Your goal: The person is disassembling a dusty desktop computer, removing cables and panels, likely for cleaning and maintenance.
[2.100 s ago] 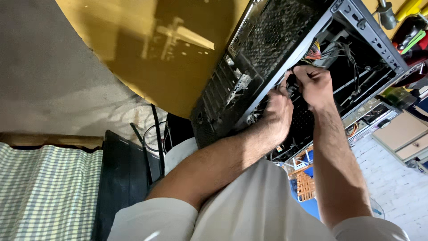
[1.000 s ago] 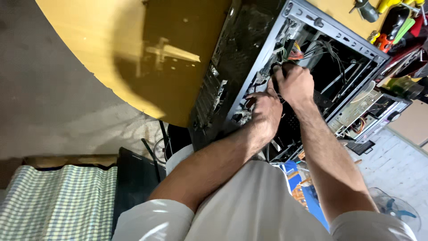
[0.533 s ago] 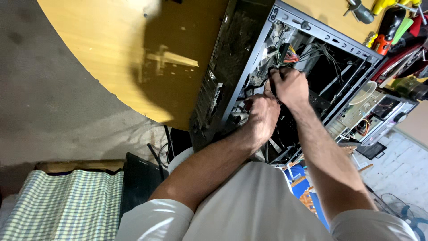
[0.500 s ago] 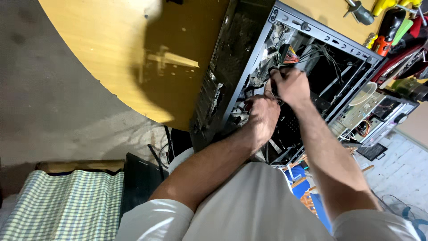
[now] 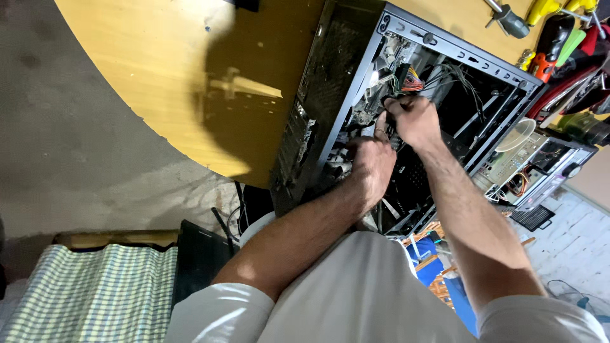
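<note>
An open black desktop computer case (image 5: pixel 330 82) lies on a round yellow wooden table (image 5: pixel 190 76), its side panel off and its inside facing me. Both my hands reach into it. My left hand (image 5: pixel 372 165) is curled near the case's lower middle, fingers closed on something dark that I cannot make out. My right hand (image 5: pixel 413 121) is just above it, fingers pinched on a black cable or connector. A bundle of coloured wires (image 5: pixel 413 81) hangs inside the case behind my right hand.
Screwdrivers and hand tools (image 5: pixel 546 25) with yellow, red and green handles lie on the table's far right. An opened electronic unit (image 5: pixel 527 165) sits right of the case. A checked cloth (image 5: pixel 89 292) lies at lower left; black cables (image 5: pixel 222 219) hang below the table edge.
The view has shifted so the case sits lower and nearer. Both hands stay inside the case, close together, working slightly deeper than two seconds ago.
</note>
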